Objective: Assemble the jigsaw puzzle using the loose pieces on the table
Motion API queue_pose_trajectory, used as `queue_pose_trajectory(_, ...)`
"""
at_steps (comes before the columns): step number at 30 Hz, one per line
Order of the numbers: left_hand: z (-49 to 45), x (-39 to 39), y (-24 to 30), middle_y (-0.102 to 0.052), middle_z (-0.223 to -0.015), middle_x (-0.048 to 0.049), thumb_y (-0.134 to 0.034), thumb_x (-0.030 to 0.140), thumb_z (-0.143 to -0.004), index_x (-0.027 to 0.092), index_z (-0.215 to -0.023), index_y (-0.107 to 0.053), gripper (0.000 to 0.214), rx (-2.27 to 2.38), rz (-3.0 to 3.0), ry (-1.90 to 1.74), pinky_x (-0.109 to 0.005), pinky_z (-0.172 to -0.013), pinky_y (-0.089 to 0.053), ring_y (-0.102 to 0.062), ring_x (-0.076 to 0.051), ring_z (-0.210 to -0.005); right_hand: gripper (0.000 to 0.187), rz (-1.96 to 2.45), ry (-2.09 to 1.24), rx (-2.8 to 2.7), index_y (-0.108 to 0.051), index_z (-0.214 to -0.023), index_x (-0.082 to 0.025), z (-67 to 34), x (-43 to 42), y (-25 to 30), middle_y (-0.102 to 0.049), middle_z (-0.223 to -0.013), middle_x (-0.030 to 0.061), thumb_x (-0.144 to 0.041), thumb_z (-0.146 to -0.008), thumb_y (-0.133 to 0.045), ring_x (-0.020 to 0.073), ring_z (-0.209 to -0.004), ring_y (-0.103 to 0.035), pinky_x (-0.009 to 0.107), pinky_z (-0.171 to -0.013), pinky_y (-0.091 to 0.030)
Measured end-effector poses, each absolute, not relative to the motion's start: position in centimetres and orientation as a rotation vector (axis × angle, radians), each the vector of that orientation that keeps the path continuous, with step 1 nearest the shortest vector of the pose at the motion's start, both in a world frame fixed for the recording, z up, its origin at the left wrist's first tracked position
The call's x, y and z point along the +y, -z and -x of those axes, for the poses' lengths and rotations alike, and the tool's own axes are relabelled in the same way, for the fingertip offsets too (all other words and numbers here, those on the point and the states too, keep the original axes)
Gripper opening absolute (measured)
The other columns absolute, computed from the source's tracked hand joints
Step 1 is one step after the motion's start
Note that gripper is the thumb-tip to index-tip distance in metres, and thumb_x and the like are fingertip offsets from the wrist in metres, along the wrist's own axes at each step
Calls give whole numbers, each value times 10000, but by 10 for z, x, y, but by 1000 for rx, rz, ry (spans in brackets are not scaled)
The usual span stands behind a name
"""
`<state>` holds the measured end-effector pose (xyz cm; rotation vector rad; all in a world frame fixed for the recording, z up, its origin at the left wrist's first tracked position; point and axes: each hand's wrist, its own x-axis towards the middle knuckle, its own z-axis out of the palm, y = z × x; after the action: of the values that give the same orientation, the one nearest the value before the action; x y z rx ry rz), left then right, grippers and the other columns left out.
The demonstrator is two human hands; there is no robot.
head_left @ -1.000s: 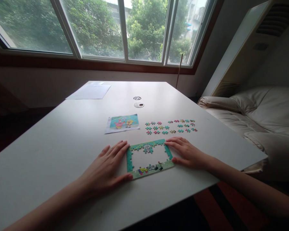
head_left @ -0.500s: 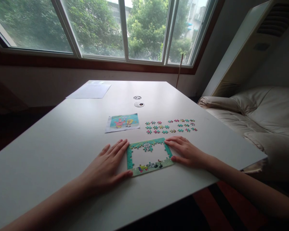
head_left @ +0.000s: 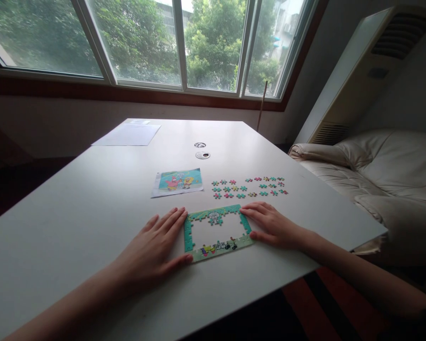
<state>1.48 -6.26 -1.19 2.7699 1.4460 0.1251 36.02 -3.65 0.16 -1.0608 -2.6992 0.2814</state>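
My left hand (head_left: 152, 248) and right hand (head_left: 271, 225) lie flat, fingers (head_left: 173, 219) open, holding nothing. They touch both ends of the green cardboard puzzle frame (head_left: 220, 247) on the white surface (head_left: 92, 213). I think I'm squaring it. Filling it needs a pinch on one of the small loose colourful pieces (head_left: 248, 187).

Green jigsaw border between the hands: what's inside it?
Only bare white table shows inside the green jigsaw border. Left hand and right hand, flat at its sides, hide the table beneath.

Smooth matt white table (head_left: 92, 208), glossy paper picture (head_left: 177, 182), matt cardboard puzzle frame (head_left: 216, 232), soft cloth cushion (head_left: 386, 170)
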Motion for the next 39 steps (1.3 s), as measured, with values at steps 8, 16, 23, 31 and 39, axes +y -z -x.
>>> queue_pose_trajectory(8, -18, -62, -1, -184, -1507, -118, -323, 696, -836, 109, -1461, -169, 871, 1476, -2685, 48, -496, -1092, -216, -223, -319, -1373, 506, 1019, -381, -2663, -443, -1328, -195, -367, -30, -11, -472, -1321, 139, -416, -878, -512, 239, -1233, -427, 418, -1019, -380)
queue_pose_trajectory(16, -19, -50, -22, -357, -1456, -113, -277, 628, -894, 130, -1423, -315, 727, 1465, -2599, 67, -419, -1039, -335, -365, -286, -1313, 239, 1048, -318, -2591, -651, -1060, -200, -392, 8, -33, -628, -1056, 94, -296, -882, -522, 200, -986, -590, 348, -869, -472)
queue_pose_trajectory(23, -34, -41, -32, -509, -1345, -128, -259, 575, -918, 167, -1369, -413, 627, 1538, -2592, -3, -445, -942, -417, -474, -308, -1215, 184, 1106, -274, -2539, -727, -893, -154, -354, 73, -34, -665, -854, 84, -236, -846, -569, 147, -751, -607, 271, -710, -466)
queue_pose_trajectory(31, -29, -47, -14, -514, -1335, -101, -283, 508, -936, 193, -1307, -480, 525, 1524, -2639, -147, -429, -959, -410, -478, -271, -1199, 205, 1186, -290, -2526, -741, -891, -167, -309, 107, -24, -674, -849, 80, -308, -754, -683, 157, -751, -589, 272, -695, -436)
queue_pose_trajectory(39, -31, -50, -15, -506, -1338, -112, -290, 497, -930, 176, -1310, -474, 530, 1555, -2611, -141, -460, -961, -413, -469, -285, -1204, 108, 1186, -350, -2492, -719, -817, -172, -303, 105, -27, -688, -824, 38, -206, -727, -669, 129, -731, -590, 243, -678, -427)
